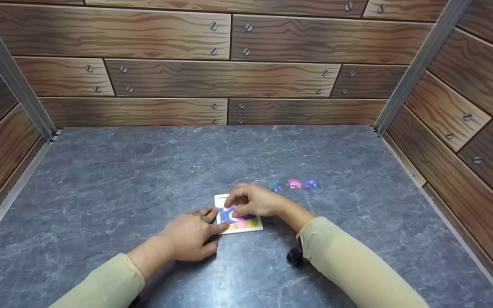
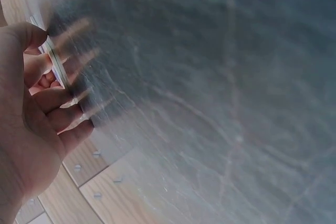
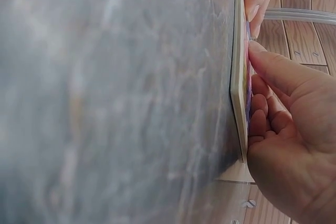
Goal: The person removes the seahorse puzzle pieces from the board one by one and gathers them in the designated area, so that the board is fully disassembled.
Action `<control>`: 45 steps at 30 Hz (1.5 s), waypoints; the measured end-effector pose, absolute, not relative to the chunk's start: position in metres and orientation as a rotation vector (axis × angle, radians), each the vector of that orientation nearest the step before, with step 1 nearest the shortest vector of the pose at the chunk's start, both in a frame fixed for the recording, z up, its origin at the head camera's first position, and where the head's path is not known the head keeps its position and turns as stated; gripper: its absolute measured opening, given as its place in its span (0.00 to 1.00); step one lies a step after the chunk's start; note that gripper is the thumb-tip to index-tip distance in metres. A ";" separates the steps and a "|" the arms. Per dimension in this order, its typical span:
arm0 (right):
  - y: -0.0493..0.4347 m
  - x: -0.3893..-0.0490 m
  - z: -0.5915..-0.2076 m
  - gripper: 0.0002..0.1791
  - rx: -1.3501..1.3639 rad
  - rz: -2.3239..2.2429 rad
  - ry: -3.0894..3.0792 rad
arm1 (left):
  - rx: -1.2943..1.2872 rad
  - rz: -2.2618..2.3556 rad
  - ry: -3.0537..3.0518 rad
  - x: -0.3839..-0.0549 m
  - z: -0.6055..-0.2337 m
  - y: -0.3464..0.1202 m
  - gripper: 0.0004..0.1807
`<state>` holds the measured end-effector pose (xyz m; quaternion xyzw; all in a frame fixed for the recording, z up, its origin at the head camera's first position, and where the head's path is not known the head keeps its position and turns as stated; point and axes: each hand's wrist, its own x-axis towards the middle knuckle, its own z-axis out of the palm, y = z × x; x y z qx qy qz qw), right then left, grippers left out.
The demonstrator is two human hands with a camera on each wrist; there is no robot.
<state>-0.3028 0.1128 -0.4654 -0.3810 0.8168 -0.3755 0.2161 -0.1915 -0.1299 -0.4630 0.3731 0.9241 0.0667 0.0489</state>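
Observation:
A small jigsaw puzzle board [image 1: 246,231] with a pale frame lies on the table, partly filled with a blue, pink and yellow picture. My left hand [image 1: 191,237] rests at its left side, fingers extended, the fingertips touching the frame and picture. From the right, my right hand [image 1: 257,201] reaches over the board with thumb and fingers bent, pinching a puzzle piece [image 1: 230,213] at the picture's surface; the fingers partly cover it. In the right wrist view the board [image 3: 240,77] shows edge-on under the right hand [image 3: 294,108]. The left wrist view shows the left hand [image 2: 37,114] along the board's edge.
Behind the right hand, three loose puzzle pieces lie in a row: a blue-green one [image 1: 274,185], a pink one [image 1: 294,184] and a blue-purple one [image 1: 311,183]. The grey marbled table [image 1: 144,171] is bounded by wood-patterned walls [image 1: 165,79].

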 end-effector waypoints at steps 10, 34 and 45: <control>0.111 -0.304 -0.466 0.12 -1.098 -1.018 2.282 | 1.150 0.210 2.827 -0.191 -0.463 -0.131 0.30; 0.112 -0.303 -0.468 0.12 -1.102 -1.037 2.251 | 1.162 0.208 2.829 -0.190 -0.465 -0.131 0.30; 0.113 -0.305 -0.470 0.13 -1.084 -1.064 2.235 | 1.160 0.219 2.825 -0.191 -0.465 -0.130 0.30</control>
